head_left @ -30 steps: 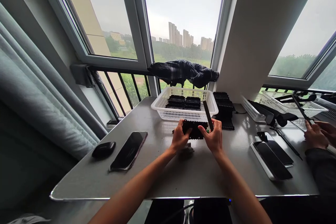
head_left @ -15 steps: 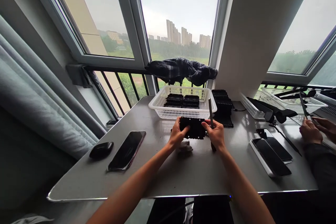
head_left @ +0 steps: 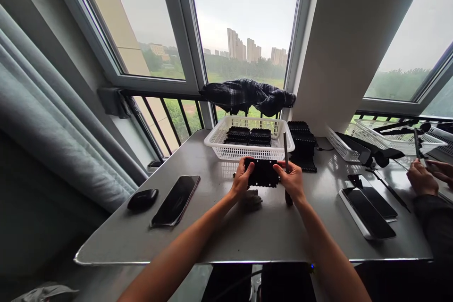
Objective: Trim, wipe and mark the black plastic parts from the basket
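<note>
A black rectangular plate with notched edges (head_left: 264,173) is held up between both hands over the table. My left hand (head_left: 242,178) grips its left side, thumb on the near face. My right hand (head_left: 293,180) pinches its right side and also holds a thin dark stick (head_left: 286,148) upright. Under the plate lies a small greyish lump (head_left: 252,199), partly shaded. Just behind the hands stands a white plastic basket (head_left: 247,153) with stacks of similar black pieces (head_left: 260,137). More black notched pieces (head_left: 302,144) are piled right of the basket.
A black phone (head_left: 176,200) and a dark rounded case (head_left: 142,199) lie on the left of the grey table (head_left: 212,245). Two phones (head_left: 368,212) lie at the right. Another person's hands (head_left: 423,177) work beside more white baskets (head_left: 341,146) at the far right.
The whole view has shifted slightly, moving the scene a little to the right. The left thumb has moved from the plate's face toward its left edge; both hands keep their hold.
</note>
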{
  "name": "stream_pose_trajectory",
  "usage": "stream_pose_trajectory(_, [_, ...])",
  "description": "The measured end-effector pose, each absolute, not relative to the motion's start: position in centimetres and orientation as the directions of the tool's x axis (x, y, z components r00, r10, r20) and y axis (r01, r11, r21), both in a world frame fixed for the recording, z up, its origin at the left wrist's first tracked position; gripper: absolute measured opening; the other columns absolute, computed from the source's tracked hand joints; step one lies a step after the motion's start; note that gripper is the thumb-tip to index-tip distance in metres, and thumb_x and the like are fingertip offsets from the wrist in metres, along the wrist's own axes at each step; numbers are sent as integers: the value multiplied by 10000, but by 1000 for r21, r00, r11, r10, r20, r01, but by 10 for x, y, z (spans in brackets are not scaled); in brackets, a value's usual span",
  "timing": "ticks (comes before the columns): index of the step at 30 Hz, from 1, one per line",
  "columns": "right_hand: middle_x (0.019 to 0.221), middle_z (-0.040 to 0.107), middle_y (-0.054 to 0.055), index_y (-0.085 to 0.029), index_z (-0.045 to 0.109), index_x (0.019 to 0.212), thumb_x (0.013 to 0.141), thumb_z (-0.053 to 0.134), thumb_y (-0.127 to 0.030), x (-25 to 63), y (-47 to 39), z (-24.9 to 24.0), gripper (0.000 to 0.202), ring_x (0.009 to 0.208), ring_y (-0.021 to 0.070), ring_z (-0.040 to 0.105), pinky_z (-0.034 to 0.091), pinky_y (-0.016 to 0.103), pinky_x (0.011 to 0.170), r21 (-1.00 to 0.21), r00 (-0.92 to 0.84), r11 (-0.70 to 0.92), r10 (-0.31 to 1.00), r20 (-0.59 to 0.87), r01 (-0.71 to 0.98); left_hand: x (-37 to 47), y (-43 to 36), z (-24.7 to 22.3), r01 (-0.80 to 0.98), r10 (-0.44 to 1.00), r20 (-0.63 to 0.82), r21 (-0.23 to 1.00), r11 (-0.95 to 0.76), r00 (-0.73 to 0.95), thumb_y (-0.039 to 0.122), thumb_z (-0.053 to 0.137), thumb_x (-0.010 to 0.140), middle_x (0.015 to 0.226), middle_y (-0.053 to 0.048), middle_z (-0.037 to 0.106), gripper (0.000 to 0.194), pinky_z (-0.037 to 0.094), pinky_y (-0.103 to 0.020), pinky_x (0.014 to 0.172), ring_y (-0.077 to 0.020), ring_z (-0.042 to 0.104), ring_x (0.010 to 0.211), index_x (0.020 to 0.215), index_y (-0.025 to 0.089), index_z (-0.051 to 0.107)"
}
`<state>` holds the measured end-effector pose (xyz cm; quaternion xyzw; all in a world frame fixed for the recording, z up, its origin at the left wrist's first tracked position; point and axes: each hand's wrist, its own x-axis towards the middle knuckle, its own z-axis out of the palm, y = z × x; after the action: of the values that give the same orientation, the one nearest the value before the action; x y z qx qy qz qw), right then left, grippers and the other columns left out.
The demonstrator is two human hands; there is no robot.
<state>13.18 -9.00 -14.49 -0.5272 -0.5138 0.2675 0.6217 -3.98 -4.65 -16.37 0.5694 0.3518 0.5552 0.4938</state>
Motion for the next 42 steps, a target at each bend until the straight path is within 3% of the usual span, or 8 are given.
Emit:
stream_pose_trajectory(6, [818,722,83,-124,726,960,619,782,-532,136,-89,-144,535,660,175,632,478,276,573,-968,277,224,928,248,114,-38,-39,-171,-288,976,218,935,-209,0,588,567,810,910,-31,626,451,526,-297,668,-175,618,781,1057,222,474])
stream_pose_trajectory(9, [788,713,77,-105,709,988,571,814,-525,134,-88,-147,601,549,127,574,400,229,462,-988,191,141,970,150,60,-39,-37,-167,-358,983,154,916,-181,-103,573,620,771,865,-8,611,473,500,-258,579,-148,608,697,1041,228,441])
stream_pose_trajectory(12, [725,692,58,-100,692,942,601,788,-559,130,-88,-147,580,428,65,458,299,200,383,-995,139,98,986,94,-22,-37,-41,-162,-432,996,88,897,-92,-29,476,738,678,761,42,585,510,459,-217,520,-113,570,588,1004,233,430])
stream_pose_trajectory(17, [516,525,-41,-129,642,751,634,754,-603,131,-90,-143,501,354,24,294,214,196,339,-989,181,122,978,104,-90,-34,-54,-153,-326,986,112,943,-65,127,349,805,605,662,39,618,518,451,-212,529,-120,584,560,1014,196,526])
stream_pose_trajectory(23, [542,519,-35,-128,667,776,648,743,-605,134,-89,-145,500,402,44,333,246,203,363,-986,223,166,962,160,-10,-38,-56,-148,-232,946,146,969,-79,288,345,823,592,793,-14,704,668,521,-291,668,-186,664,706,1163,185,515])
stream_pose_trajectory(27, [536,488,-43,-136,656,758,671,716,-630,128,-91,-145,505,402,45,325,236,204,367,-982,164,187,969,187,15,-37,-54,-152,-192,937,271,954,-230,220,389,731,702,1018,-72,695,465,516,-337,825,-221,656,926,1081,173,572])
stream_pose_trajectory(31, [502,442,-42,-161,597,690,787,477,-749,125,-92,-143,608,367,53,310,227,214,361,-975,193,221,958,213,-18,-38,-55,-152,-85,925,370,928,-363,85,335,699,734,951,-43,680,354,495,-318,837,-195,638,891,1021,179,563])
stream_pose_trajectory(42, [533,483,-18,-187,518,606,934,389,-570,113,-108,-140,520,530,120,435,269,248,542,-741,6,308,922,388,597,-39,-63,-147,40,894,444,896,-443,-51,288,696,710,660,47,559,247,436,-225,577,-123,547,597,826,204,494])
